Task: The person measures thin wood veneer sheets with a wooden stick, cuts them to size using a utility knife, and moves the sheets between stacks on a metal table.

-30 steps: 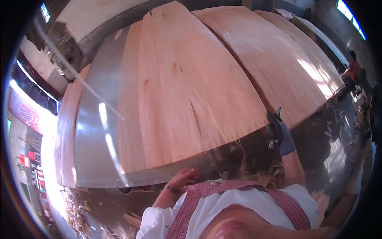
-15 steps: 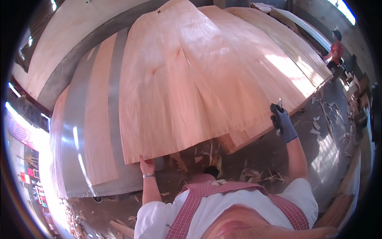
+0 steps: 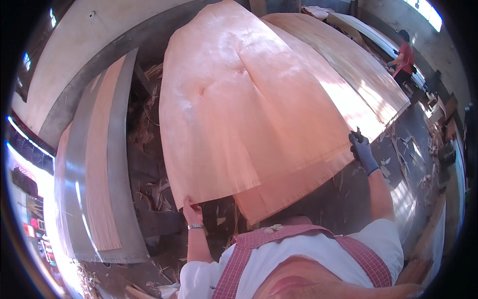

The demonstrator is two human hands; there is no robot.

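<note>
A large, thin pinkish wood veneer sheet (image 3: 209, 134) spreads across the middle, rippled, with creases and small knots. My bare left hand (image 3: 193, 214), a metal band at its wrist, pinches the sheet's near left corner. My right hand (image 3: 364, 154), in a grey-blue glove with dark fingers, closes on the near right edge. A small dark piece sticks up from its fingers; I cannot make out what it is. Below the lifted near edge shows a stack of veneer (image 3: 279, 199), which extends to the right.
On the left a grey metal-topped table (image 3: 122, 214) carries narrow veneer strips (image 3: 99, 199). Wood scraps (image 3: 159, 197) litter the floor in the gap between table and stack, and more lie at right. Another person (image 3: 406, 57) in red stands at the far right.
The sheet has moved right, off the metal table and over the stack, with both my hands on it. A floor gap now shows beside the table. The far person has shifted slightly in view.
</note>
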